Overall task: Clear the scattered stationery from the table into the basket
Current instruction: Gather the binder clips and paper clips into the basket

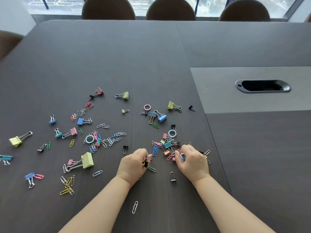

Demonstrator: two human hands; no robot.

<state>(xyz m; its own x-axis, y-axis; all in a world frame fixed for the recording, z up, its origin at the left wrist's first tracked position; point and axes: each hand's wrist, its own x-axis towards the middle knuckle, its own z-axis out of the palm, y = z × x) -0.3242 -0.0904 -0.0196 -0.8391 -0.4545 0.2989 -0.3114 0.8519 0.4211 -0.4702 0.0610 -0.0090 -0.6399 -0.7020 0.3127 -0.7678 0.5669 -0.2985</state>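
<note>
Dark wood-grain table (117, 56) fills nearly the whole view, with three chair backs (170, 10) along its far edge and an oval cable port (262, 85) set into a grey panel on the right. No basket shows anywhere in the frame, so where it stands cannot be told.

Stationery is strewn across the near half of the table. On the left lie the big pieces: a large green binder clip (87, 160) near the centre-left, a yellow binder clip (16, 141) toward the left edge, and smaller blue, pink and teal ones between them. A dense heap of mixed clips (165, 145) lies just beyond the hands, with a pale blue ring (172, 133) at its far side. Loose paper clips are everywhere, including a single white paper clip (135, 207) between the forearms.

The left hand (133, 165) is curled, its fingers closed around a small bunch of clips, with a black one and a green one showing at the fingertips. The right hand (191, 161) is likewise cupped over the heap's near edge, pinching several small pieces, something teal among them.

The step in hand looks like gathering: both hands are collecting handfuls from the central heap, and most of the table is still to be cleared. Next, the handfuls probably need carrying to the basket, with the fingers kept closed so that thin paper clips do not slip out.
</note>
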